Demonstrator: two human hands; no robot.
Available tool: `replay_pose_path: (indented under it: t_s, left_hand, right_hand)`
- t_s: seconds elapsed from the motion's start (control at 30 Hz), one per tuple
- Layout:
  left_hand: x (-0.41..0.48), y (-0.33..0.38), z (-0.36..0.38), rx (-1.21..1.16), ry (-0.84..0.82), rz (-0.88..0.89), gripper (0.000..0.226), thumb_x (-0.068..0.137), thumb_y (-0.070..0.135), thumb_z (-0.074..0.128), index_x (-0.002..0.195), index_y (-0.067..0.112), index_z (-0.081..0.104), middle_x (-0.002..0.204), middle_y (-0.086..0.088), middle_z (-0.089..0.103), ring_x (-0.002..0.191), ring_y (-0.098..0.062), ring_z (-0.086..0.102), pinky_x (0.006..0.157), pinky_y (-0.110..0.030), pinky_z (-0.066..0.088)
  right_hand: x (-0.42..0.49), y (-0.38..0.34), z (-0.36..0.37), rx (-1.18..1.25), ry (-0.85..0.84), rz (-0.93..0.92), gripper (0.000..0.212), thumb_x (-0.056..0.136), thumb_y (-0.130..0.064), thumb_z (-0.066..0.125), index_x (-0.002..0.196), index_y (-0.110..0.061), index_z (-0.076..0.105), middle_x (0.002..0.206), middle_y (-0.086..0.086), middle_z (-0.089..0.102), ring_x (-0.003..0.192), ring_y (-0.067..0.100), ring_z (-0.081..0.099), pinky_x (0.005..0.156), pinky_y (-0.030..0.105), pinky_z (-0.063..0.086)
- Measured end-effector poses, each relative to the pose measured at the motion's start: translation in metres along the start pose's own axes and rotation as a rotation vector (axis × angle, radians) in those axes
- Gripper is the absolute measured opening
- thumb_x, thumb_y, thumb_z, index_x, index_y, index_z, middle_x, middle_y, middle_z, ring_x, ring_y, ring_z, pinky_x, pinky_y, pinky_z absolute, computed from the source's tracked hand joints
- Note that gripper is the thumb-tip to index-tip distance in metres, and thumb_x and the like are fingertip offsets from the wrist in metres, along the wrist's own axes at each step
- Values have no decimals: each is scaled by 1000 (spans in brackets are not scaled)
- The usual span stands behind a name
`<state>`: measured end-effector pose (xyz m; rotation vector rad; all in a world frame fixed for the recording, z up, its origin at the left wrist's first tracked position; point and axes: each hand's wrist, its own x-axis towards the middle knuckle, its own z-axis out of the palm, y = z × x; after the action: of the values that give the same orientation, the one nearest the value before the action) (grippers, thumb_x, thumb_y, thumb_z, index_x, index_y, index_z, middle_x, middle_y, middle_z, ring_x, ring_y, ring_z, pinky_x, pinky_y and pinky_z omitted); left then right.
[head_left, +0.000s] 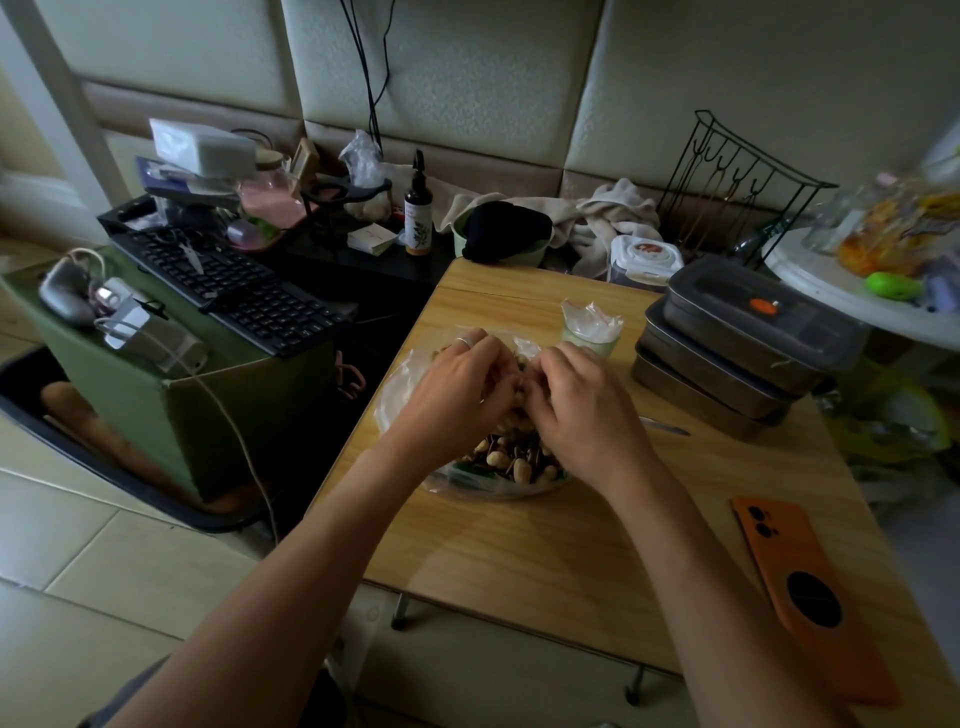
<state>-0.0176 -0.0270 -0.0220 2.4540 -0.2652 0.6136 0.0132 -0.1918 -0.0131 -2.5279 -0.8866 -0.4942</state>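
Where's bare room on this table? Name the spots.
Bare table between the peanut bag and the orange phone, along the near edge; also the far corner left of the lined cup. Crowded at right by the stacked tins.

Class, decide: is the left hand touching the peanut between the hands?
Touching. Head view: the left hand pinches the peanut, with no gap visible.

1. Two hands, left hand (462, 384) and right hand (582, 405), mid-table
2. One heap of peanuts (511, 462) beneath them
3. Three metal trays (727, 364) stacked at two o'clock
4. One orange phone (810, 597) at four o'clock
5. One lined cup (592, 330) at twelve o'clock
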Motion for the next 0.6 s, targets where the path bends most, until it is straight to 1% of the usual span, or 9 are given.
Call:
replay_pose_path:
  t_s: [0.07, 0.1, 0.2, 0.27, 0.33, 0.4, 0.47, 0.53, 0.6]
  left_hand:
    - [0, -1, 1, -47, 5, 9, 3, 95, 16, 62, 93, 14, 61, 94, 4, 55, 81, -14, 54, 70, -19, 46]
    - [1, -1, 1, -70, 9, 11, 3, 95, 16, 63, 94, 14, 61, 94, 4, 55, 82, -12, 55, 70, -21, 47]
    - [2, 0, -3, -111, 16, -13, 4, 95, 17, 66, 95, 14, 65, 96, 7, 61, 83, 2, 56, 73, -8, 45]
    - [3, 2, -5, -117, 9, -34, 3, 94, 16, 68, 95, 12, 68, 95, 6, 66, 79, 7, 55, 72, -2, 41]
    - [3, 3, -5, -120, 3, -55, 4, 95, 16, 67, 97, 13, 70, 92, 6, 70, 76, 4, 57, 70, -1, 40]
    - [2, 4, -5, -125, 3, -83, 5, 96, 17, 65, 99, 14, 69, 90, 8, 71, 77, 2, 60, 69, -3, 43]
    - [1, 4, -3, -154, -2, -104, 6, 97, 18, 64, 100, 15, 68, 91, 8, 70, 81, 0, 63, 72, -7, 47]
    - [1, 4, -2, -195, -15, -118, 7, 97, 18, 65, 101, 13, 68, 93, 7, 70, 83, -1, 64, 72, -5, 47]
    - [2, 1, -1, -262, -33, -112, 8, 96, 18, 67, 102, 12, 68, 93, 6, 71, 86, -4, 67, 74, -10, 51]
  right_hand:
    - [0, 0, 0, 20, 6, 2, 11, 100, -19, 57, 91, -15, 54, 91, -4, 50, 86, 15, 46, 71, 31, 39]
    - [1, 1, -1, 48, 4, 10, 10, 100, -18, 57, 92, -16, 54, 92, -3, 51, 88, 15, 47, 72, 31, 39]
    - [2, 4, -4, 149, -19, 53, 6, 102, -18, 59, 97, -15, 60, 98, -4, 56, 94, 14, 51, 76, 28, 42]
    - [1, 6, -6, 208, -52, 89, 2, 101, -19, 61, 100, -17, 62, 101, -6, 57, 96, 11, 52, 76, 23, 42]
    - [0, 7, -9, 259, -92, 123, 4, 101, -19, 63, 102, -22, 61, 102, -9, 56, 96, 8, 52, 76, 15, 40]
    - [0, 9, -11, 291, -113, 144, 11, 100, -18, 64, 99, -27, 59, 101, -11, 56, 92, 3, 51, 75, 13, 40]
    - [0, 10, -12, 293, -118, 165, 11, 99, -18, 65, 97, -27, 59, 100, -11, 56, 88, -4, 49, 72, 11, 38]
    - [-1, 11, -11, 269, -113, 178, 6, 100, -19, 65, 97, -24, 62, 102, -9, 57, 87, -4, 49, 70, 11, 38]
    - [-1, 11, -10, 244, -94, 166, 4, 100, -19, 65, 96, -20, 64, 100, -8, 58, 87, 1, 51, 70, 16, 42]
